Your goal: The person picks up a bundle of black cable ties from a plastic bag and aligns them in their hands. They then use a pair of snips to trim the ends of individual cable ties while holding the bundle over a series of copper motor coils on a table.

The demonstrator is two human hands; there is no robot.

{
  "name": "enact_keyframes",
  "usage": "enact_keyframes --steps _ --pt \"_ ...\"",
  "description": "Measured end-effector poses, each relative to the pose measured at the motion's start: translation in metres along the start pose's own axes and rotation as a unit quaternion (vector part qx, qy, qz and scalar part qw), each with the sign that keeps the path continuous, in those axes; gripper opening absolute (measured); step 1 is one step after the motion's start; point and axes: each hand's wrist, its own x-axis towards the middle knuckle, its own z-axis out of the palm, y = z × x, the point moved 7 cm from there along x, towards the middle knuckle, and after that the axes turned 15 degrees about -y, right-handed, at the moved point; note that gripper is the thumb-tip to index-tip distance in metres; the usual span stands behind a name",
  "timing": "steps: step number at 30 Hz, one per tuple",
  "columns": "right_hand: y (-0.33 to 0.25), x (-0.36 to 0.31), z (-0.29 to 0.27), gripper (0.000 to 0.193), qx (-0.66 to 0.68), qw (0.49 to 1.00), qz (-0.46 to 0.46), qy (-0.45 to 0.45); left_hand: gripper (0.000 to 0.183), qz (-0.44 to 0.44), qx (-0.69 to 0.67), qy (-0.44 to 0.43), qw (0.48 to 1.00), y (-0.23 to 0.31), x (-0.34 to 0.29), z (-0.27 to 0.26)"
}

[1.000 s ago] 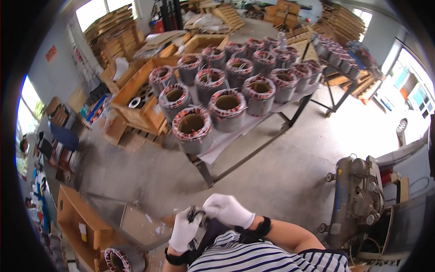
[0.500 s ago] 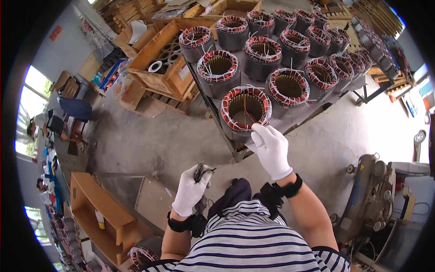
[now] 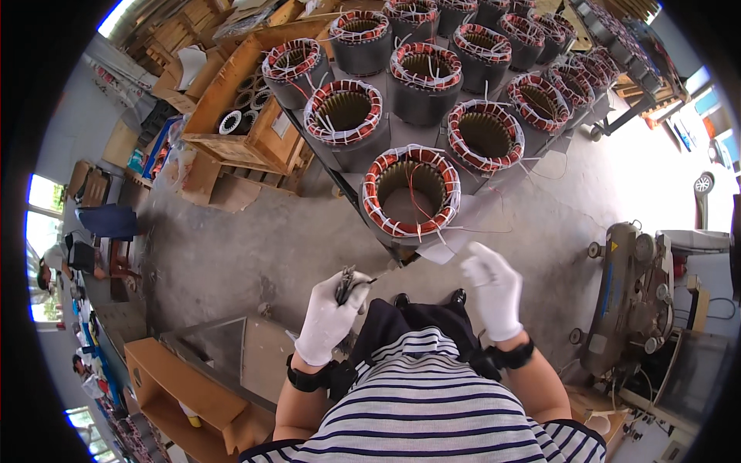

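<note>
Watching from far: I put the clock centre at the striped shirt (image 3: 432, 386), twelve being straight ahead.
Left hand: the gloved left hand (image 3: 323, 324), at ten o'clock, is closed around a dark tool (image 3: 345, 287); its exact kind I cannot tell.
Right hand: the gloved right hand (image 3: 498, 297), between one and two o'clock, has loosely bent fingers; it is blurred, but I see nothing held.
Nearest stator: the nearest stator (image 3: 398, 172) stands at twelve o'clock, on the near corner of the table (image 3: 377, 81), its winding ring (image 3: 373, 191) upward.
Change at the ring: half a second ago the right fingers touch this ring; now they are apart, at its five o'clock side.
Meaning for the stator: I judge this contact is finished, and no hand supports or handles it now.
</note>
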Motion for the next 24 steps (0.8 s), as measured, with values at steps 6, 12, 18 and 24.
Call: enact_keyframes --steps 6,12,18,24 --pt "-0.058 0.014 0.030 0.032 -0.270 0.910 -0.314 0.036 0.012 0.063 -0.001 -0.028 0.998 0.046 0.028 0.029" --pt "-0.041 0.004 0.022 0.030 -0.254 0.921 -0.295 0.028 0.017 0.053 0.032 -0.108 0.992 0.039 0.061 0.058" --pt "-0.052 0.023 0.018 0.033 -0.369 0.892 -0.260 0.002 0.015 0.071 0.091 -0.112 0.987 0.037 0.065 0.061" --pt "-0.053 0.026 0.024 0.018 -0.405 0.857 -0.311 -0.069 0.016 0.116 0.131 -0.106 0.979 0.041 0.065 0.061"
